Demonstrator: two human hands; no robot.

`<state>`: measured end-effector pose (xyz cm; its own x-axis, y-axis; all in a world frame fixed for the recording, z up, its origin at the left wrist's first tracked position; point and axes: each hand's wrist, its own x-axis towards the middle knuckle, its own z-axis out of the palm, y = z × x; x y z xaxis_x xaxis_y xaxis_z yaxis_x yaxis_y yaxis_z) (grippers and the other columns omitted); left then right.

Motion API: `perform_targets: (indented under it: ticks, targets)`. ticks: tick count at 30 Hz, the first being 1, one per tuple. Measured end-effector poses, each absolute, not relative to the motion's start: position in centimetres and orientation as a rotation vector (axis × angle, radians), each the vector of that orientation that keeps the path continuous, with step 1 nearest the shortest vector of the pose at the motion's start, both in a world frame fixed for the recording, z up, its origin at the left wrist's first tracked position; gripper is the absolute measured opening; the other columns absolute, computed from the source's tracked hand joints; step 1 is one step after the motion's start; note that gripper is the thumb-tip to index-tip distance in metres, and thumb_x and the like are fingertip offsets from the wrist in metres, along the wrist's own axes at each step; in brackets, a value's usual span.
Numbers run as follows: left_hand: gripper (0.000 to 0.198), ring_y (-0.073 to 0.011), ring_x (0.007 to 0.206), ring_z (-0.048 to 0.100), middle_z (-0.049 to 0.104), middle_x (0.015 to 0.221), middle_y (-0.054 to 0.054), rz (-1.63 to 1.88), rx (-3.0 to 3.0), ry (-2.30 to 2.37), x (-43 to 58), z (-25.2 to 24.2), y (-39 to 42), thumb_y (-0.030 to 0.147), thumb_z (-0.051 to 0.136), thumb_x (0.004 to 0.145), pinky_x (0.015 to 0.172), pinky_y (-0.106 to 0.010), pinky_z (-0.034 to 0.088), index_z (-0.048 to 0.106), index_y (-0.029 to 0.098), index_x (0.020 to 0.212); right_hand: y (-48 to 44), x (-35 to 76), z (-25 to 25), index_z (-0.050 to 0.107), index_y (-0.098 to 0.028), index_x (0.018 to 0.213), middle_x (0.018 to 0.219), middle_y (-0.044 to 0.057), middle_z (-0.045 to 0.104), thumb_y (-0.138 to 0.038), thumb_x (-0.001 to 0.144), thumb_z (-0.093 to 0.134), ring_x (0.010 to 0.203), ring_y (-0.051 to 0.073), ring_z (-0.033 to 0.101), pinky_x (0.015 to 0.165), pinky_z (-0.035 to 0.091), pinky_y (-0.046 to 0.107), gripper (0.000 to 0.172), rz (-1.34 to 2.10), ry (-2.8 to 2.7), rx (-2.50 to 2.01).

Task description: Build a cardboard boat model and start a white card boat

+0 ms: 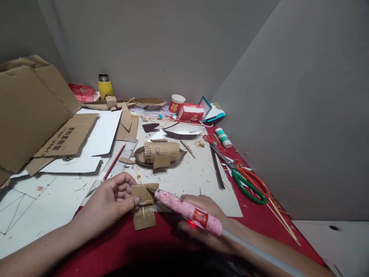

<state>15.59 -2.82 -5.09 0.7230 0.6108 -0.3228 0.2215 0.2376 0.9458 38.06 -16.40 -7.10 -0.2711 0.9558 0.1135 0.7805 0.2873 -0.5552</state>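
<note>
At near edge of red table [253, 213], left hand [111, 200] grip pinches small cardboard piece [144, 219]; right hand [205, 204] grip closed round pink glue gun [187, 210], nozzle touching the piece.

Black Chinese characters are running along the cardboard flap [62, 140] left of the cardboard boat [160, 154]. Behind it, a paper cup [175, 103] is showing an unreadable emblem.
</note>
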Motion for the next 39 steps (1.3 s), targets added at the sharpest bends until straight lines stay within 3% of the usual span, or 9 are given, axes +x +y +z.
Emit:
perform_targets:
  ticks: [9,14,17,22,27,33,39]
  targets:
    - [0.020,-0.0090,0.063,0.054,0.059,0.072,0.003,0.311,1.305,0.767,15.2,-5.5,-2.7,0.025,0.067,0.077,0.059,-0.021,0.041,0.049,0.020,0.085,-16.3,37.9,-7.1,0.057,-0.020,0.083,0.064,0.000,0.055,-0.041,0.090,0.045,0.052,0.012,0.050,0.050,0.039,0.024,0.024,0.499,-2.103,-1.440]
    - [0.021,-0.0089,0.062,0.055,0.060,0.071,0.003,0.325,1.261,0.750,15.2,-5.7,-2.5,0.026,0.067,0.077,0.060,-0.021,0.042,0.049,0.020,0.086,-16.3,37.5,-7.1,0.055,-0.020,0.077,0.060,-0.001,0.051,-0.039,0.090,0.045,0.048,0.010,0.044,0.047,0.034,0.024,0.025,0.390,-2.136,-1.422]
    - [0.021,-0.0094,0.062,0.056,0.061,0.072,0.003,0.324,1.247,0.736,15.1,-5.9,-2.4,0.027,0.067,0.077,0.061,-0.022,0.043,0.049,0.020,0.086,-16.4,37.4,-7.3,0.057,-0.019,0.079,0.060,-0.001,0.051,-0.040,0.091,0.042,0.047,0.009,0.042,0.046,0.031,0.024,0.029,0.338,-2.134,-1.410]
    - [0.020,-0.0090,0.061,0.055,0.059,0.070,0.004,0.307,1.300,0.752,15.2,-5.8,-2.5,0.026,0.067,0.077,0.059,-0.022,0.042,0.049,0.020,0.085,-16.6,37.7,-7.3,0.062,-0.019,0.085,0.064,0.001,0.056,-0.042,0.091,0.044,0.054,0.012,0.050,0.052,0.037,0.024,0.030,0.422,-2.123,-1.485]
    - [0.021,-0.0091,0.060,0.055,0.059,0.068,0.004,0.283,1.308,0.751,15.4,-5.5,-2.7,0.025,0.067,0.076,0.058,-0.022,0.041,0.048,0.020,0.083,-16.5,37.8,-7.0,0.062,-0.022,0.106,0.070,0.002,0.059,-0.043,0.091,0.042,0.060,0.015,0.055,0.056,0.042,0.025,0.033,0.490,-2.129,-1.531]
    - [0.022,-0.0080,0.059,0.055,0.060,0.068,0.004,0.317,1.284,0.741,15.3,-5.5,-2.6,0.025,0.068,0.076,0.057,-0.020,0.042,0.049,0.019,0.084,-16.7,37.7,-6.9,0.063,-0.020,0.082,0.062,0.001,0.056,-0.041,0.088,0.046,0.050,0.012,0.050,0.049,0.039,0.025,0.027,0.462,-2.138,-1.544]
    - [0.025,-0.0097,0.061,0.060,0.064,0.069,0.003,0.334,1.219,0.769,15.1,-5.2,-2.2,0.026,0.071,0.075,0.061,-0.022,0.048,0.049,0.019,0.085,-16.6,37.5,-6.2,0.064,-0.020,0.094,0.064,0.000,0.059,-0.040,0.089,0.048,0.051,0.011,0.051,0.049,0.039,0.022,0.026,0.412,-2.310,-1.494]
